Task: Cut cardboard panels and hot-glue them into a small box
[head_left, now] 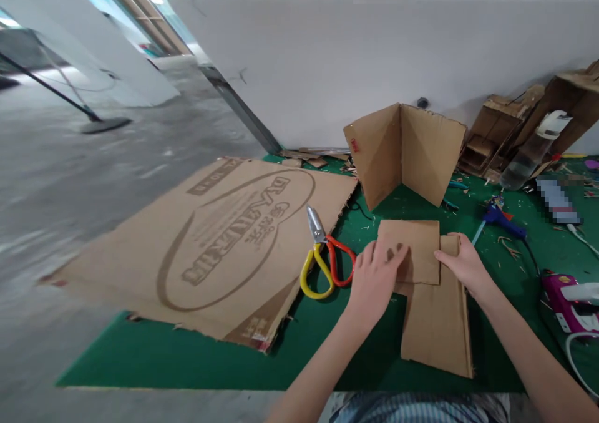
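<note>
A small square cardboard piece [423, 242] lies across the upper part of a longer cardboard piece [437, 332], overlapping it. My left hand [374, 279] is at the square's left side, its thumb or index finger stretched over the top face and the other fingers bent near the edge. On the right, my right hand [464, 266] pinches the longer piece's upper right edge, thumb on top and fingertips hidden behind. The thumb tip comes close to the square's right edge. Just left of my left hand rest scissors [322, 254] with one yellow and one red handle.
A large printed cardboard sheet [224, 248] overhangs the green table [196, 360] at left. Behind my hands stands a folded cardboard panel [428, 151]. At right are a blue glue gun [505, 220] with a cord, a clear bottle [531, 151], a purple power strip [564, 298] and cardboard scraps.
</note>
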Demonstrator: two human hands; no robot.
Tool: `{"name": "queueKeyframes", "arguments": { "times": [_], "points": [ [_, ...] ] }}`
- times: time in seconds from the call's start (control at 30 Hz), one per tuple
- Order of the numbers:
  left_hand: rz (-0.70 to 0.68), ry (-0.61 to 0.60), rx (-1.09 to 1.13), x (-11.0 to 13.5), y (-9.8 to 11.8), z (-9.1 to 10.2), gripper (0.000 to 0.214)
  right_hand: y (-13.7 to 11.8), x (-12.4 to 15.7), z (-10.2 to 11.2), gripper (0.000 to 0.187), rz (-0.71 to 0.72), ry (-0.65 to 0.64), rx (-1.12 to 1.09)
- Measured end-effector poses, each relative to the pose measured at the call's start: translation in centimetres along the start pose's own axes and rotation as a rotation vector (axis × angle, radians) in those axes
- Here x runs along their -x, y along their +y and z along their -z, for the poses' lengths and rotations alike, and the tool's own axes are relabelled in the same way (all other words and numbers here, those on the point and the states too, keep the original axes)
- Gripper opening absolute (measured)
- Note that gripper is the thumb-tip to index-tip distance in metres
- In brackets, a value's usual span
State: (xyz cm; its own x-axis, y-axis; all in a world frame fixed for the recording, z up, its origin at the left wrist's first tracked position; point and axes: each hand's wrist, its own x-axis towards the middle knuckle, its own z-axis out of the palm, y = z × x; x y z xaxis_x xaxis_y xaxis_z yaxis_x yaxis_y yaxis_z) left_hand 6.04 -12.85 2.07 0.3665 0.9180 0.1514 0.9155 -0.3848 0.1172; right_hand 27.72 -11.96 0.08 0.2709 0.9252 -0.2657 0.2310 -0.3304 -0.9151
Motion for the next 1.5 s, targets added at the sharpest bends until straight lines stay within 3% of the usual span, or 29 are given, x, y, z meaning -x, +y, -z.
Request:
{"name": "queueKeyframes", "arguments": {
  "times": [0.07, 0.13, 0.27, 0.33, 0.4, 0.47, 0.6, 0.73, 0.87, 1.07, 1.17, 1.37, 1.5],
  "points": [
    [-0.099, -0.061, -0.004, -0.2, 0.2, -0.3, 0.055, 0.3, 0.2, 0.3, 0.075, 0.010, -0.004, 0.121],
    [-0.126, -0.092, 0.008, -0.3, 0.3, -0.6, 0.054, 0.4, 1.1, 0.5, 0.076, 0.116, 0.044, 0.315],
    [-0.145, -0.071, 0.049, -0.4, 0.5, -0.8, 0.046, 0.2, 3.7, -0.1, 0.052, 0.598, 0.157, 0.757],
    [-0.166, -0.084, 0.094, -0.9, 0.2, -0.1, 0.044, 0.2, 4.6, -0.9, 0.042, 0.792, 0.054, 0.899],
    [-0.183, -0.131, 0.126, -2.1, -0.9, 1.1, 0.038, 0.3, 5.1, -1.7, 0.040, 0.857, -0.058, 0.973],
    [-0.136, -0.156, 0.068, -3.9, -3.2, 2.5, 0.033, 0.5, 5.2, -2.3, 0.041, 0.845, -0.082, 1.007],
    [0.192, -0.066, -0.312, -8.4, -9.9, 3.4, 0.034, 0.9, 5.0, -2.6, 0.042, 0.839, -0.062, 1.023],
    [0.225, -0.251, -0.409, -10.8, -13.8, 2.3, 0.035, 0.8, 5.1, -2.5, 0.043, 0.818, -0.055, 1.054],
    [0.221, -0.260, -0.451, -11.3, -14.1, 2.4, 0.027, 0.6, 5.3, -2.6, 0.043, 0.821, -0.057, 1.057],
    [0.263, -0.182, -0.433, -12.1, -14.9, 4.5, 0.040, 0.7, 5.2, -2.5, 0.043, 0.824, -0.060, 1.050],
    [0.287, -0.187, -0.427, -12.4, -15.5, 4.6, 0.045, 0.8, 5.2, -2.4, 0.043, 0.834, -0.057, 1.040],
    [0.180, -0.179, -0.441, -12.4, -15.6, 2.6, 0.044, 0.6, 5.3, -2.4, 0.043, 0.820, -0.065, 1.010],
    [0.205, -0.186, -0.357, -12.5, -15.8, 1.0, 0.043, 0.7, 5.3, -2.5, 0.042, 0.807, -0.061, 1.013]
  ]
}}
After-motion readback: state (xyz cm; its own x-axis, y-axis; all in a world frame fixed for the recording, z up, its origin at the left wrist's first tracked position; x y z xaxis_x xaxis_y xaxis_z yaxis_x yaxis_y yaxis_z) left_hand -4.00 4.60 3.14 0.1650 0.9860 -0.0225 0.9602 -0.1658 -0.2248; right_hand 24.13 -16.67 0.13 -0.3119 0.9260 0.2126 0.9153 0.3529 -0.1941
